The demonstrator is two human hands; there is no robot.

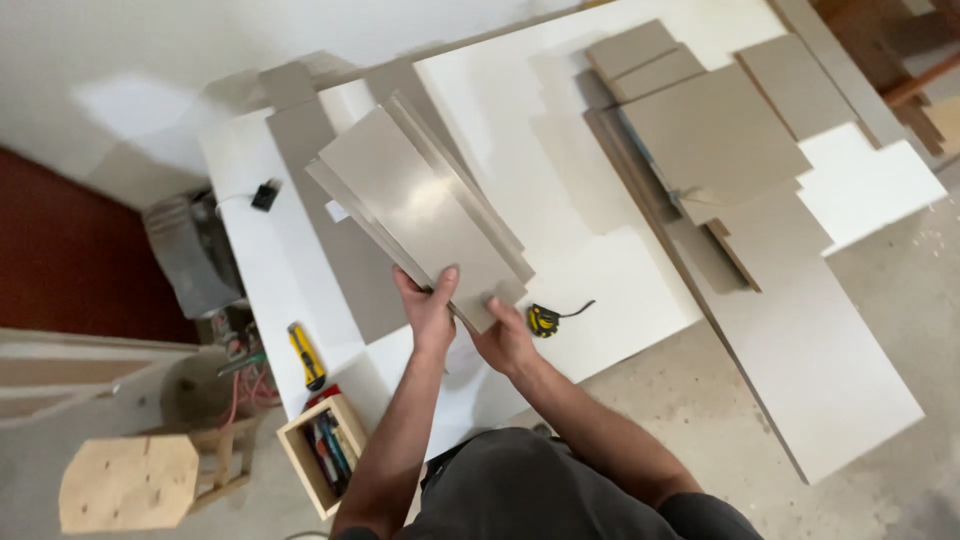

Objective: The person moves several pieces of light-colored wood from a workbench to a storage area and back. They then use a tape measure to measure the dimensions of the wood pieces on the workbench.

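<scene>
A: Okay, what are the hands doing?

B: Both are gripping a fanned stack of grey laminate panels point(425, 205) by its near end, holding it tilted just above the white surface point(620, 290). Left hand point(428, 312) is clamping the near left corner, thumb lying on top, fingers curling underneath. Right hand point(505, 335) is pinching the near right corner, fingers mostly hiding under the boards.

A: Anything lying near them?

B: Yellow tape measure point(543, 320) is sitting on the surface just beside the right hand. Yellow utility knife point(306, 355) is lying near the left edge, with a wooden box of pens point(322, 455) below it.

A: And further out?

B: More grey offcuts point(715, 130) are piling up at the far right of the surface, well apart from the hands. A wooden stool point(135, 480) is standing on the floor at lower left.
</scene>
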